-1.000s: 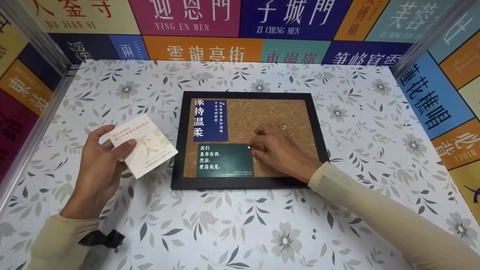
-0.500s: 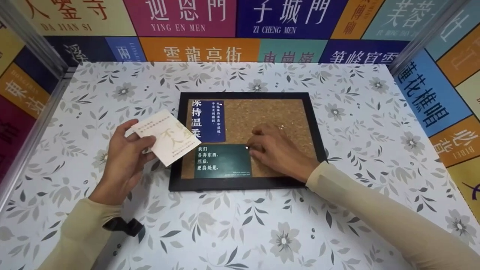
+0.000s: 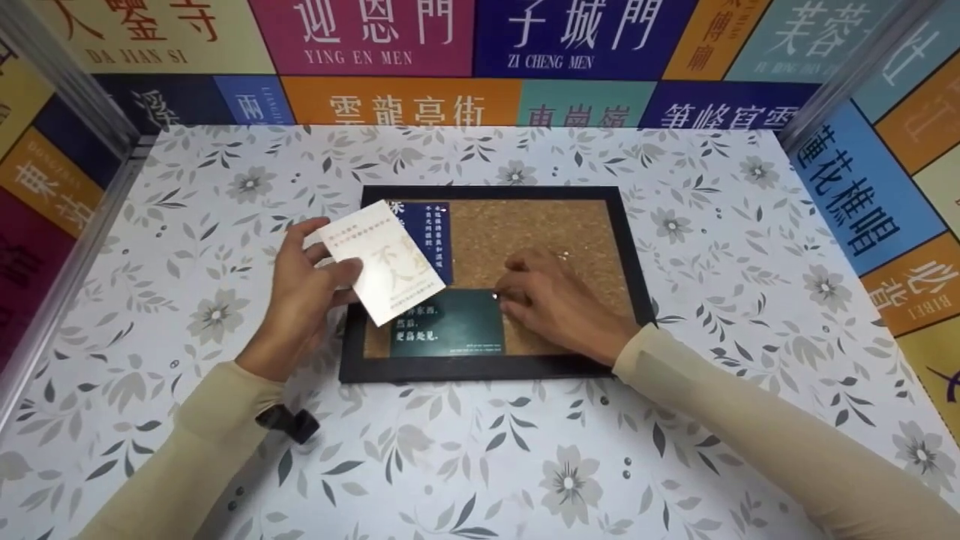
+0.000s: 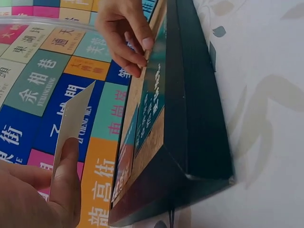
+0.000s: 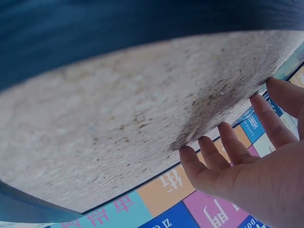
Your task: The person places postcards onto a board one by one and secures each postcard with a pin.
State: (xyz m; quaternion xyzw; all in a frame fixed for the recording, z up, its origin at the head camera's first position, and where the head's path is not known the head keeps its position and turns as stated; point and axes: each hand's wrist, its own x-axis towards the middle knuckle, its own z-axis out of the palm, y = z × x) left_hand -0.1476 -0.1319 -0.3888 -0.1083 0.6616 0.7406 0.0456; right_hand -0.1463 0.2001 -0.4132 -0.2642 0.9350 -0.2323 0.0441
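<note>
A black-framed cork board [image 3: 536, 223] lies flat on the table. My left hand [image 3: 304, 300] pinches a small white card [image 3: 401, 251] with gold lettering, thumb on its face. The white card hangs over the board's left part, covering portions of a blue card [image 3: 439, 244] and a green card [image 3: 457, 322]. My right hand [image 3: 559, 304] rests at the green card's upper right corner, thumb and index finger around a tiny shiny push pin [image 3: 495, 296]. Its other fingertips touch the cork in the right wrist view. Seen from the left wrist, the white card [image 4: 76, 114] is tilted nearly edge-on.
Several tiny shiny specks [image 3: 565, 256] lie on the cork above my right hand. Around the board spreads a white tabletop [image 3: 480, 442] with grey flowers and leaves. Colourful lettered panels [image 3: 375, 37] wall in the back and both sides.
My left hand has carried the white card rightward, from beside the board to over its left part. The right hand stays at the green card's corner.
</note>
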